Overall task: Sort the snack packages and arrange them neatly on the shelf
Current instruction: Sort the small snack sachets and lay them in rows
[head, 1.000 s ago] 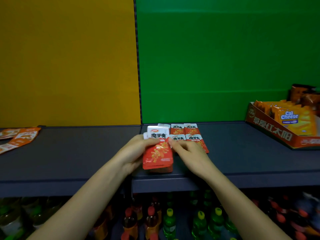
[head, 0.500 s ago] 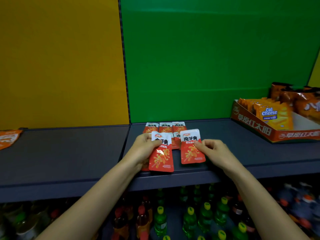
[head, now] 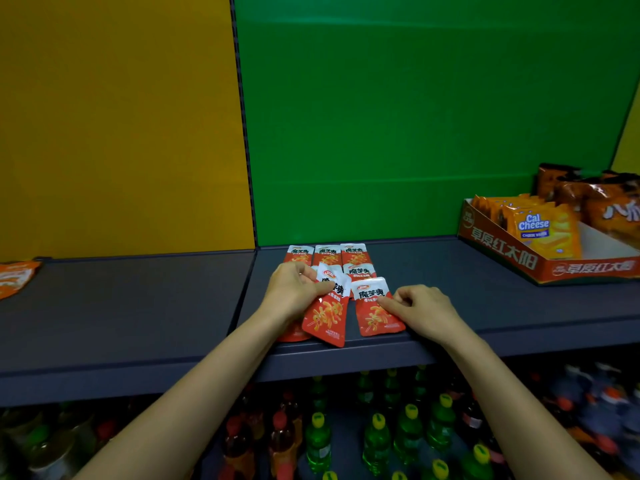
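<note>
A: Head view. Where are the packets relative to the cardboard display tray?

B: All left of it and apart from it, on the same dark shelf. The back row of three red snack packets lies flat close to the green back panel. A fourth packet sits just in front of that row, at its tray-side end.

A: Hands?

B: Apart. Farther from the tray, the left hand pinches a tilted red packet near its white top, thumb on the face. A half-hidden red packet pokes out under that wrist. Nearer the tray, the right hand has its index fingertip on a flat red packet, other fingers curled. Grip or just a touch: cannot tell.

A: Rest?

B: Cal Cheese packs stand in the tray, with orange bags at its right end. Orange packets lie far left of the tray, under the yellow panel. Bottles stand below the shelf.
</note>
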